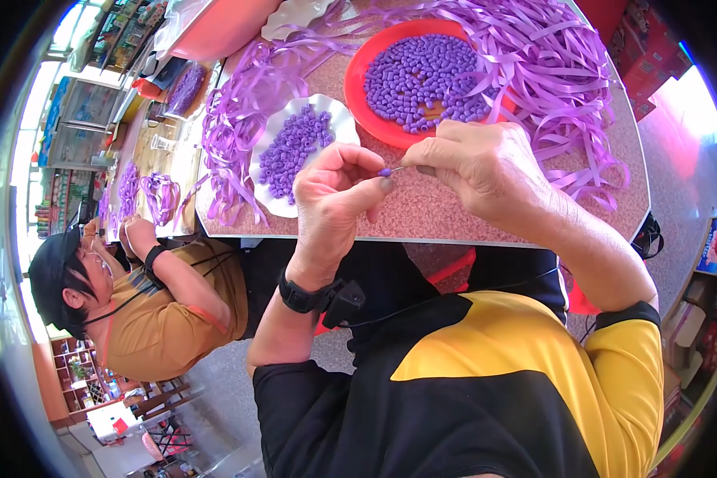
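Note:
Over the near side of the pink speckled table (446,209), my left hand (336,191) pinches a small purple bead (385,172) between thumb and fingertips. My right hand (490,163) is closed on a thin metal needle (398,168), whose tip meets the bead. Whether the needle passes through the bead is too small to tell. Behind the right hand stands a red plate (355,84) of purple beads. A white scalloped dish (345,126) with more purple beads sits just beyond the left hand. Purple ribbons (546,88) lie heaped at the right.
More purple ribbons (243,103) spread along the table's left side. A pink basin (227,28) and another white scalloped dish (291,20) stand at the back left. Close on my left, a person in an orange shirt (163,331) works at a wooden table (167,155).

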Demonstrator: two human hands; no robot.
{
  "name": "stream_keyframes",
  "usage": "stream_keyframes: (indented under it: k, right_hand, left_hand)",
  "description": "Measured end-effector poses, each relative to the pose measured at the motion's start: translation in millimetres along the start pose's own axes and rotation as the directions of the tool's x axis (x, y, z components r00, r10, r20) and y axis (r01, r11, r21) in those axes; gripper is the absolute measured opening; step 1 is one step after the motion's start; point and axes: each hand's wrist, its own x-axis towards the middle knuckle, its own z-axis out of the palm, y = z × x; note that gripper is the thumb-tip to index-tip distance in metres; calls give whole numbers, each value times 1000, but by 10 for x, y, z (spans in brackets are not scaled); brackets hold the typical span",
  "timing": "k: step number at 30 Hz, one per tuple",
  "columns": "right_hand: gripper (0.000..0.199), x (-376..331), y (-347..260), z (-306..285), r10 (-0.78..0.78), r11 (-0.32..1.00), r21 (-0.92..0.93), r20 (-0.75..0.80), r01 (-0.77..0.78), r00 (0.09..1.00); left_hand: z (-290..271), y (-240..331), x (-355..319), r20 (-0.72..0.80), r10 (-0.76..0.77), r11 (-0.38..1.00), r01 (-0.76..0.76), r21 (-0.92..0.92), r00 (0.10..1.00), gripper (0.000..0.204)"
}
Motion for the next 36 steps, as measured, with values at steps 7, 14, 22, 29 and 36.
stream_keyframes:
  k: [7, 14, 22, 29, 36]
  right_hand:
    - [27, 5, -38, -7, 130, 976, 170, 38, -134, 991]
    - [19, 172, 52, -309, 227, 820, 543, -20, -180, 974]
    - [17, 178, 234, -567, 399, 632, 774, -279, -42, 874]
    - [17, 138, -22, -694, 414, 628, 773, -237, -87, 879]
    - [16, 97, 188, -854, 372, 717, 674, -155, -177, 915]
  left_hand:
    - [86, -97, 22, 19, -34, 985, 37, -171, 999, 13]
    - [488, 74, 94, -9, -143, 960, 137, -245, 990, 21]
    - [959, -55, 361, 151, 125, 735, -194, 650, 981, 25]
    - [1063, -26, 686, 158, 216, 730, -267, 629, 963, 16]
    - [868, 214, 322, 80, 167, 980, -157, -119, 983, 7]
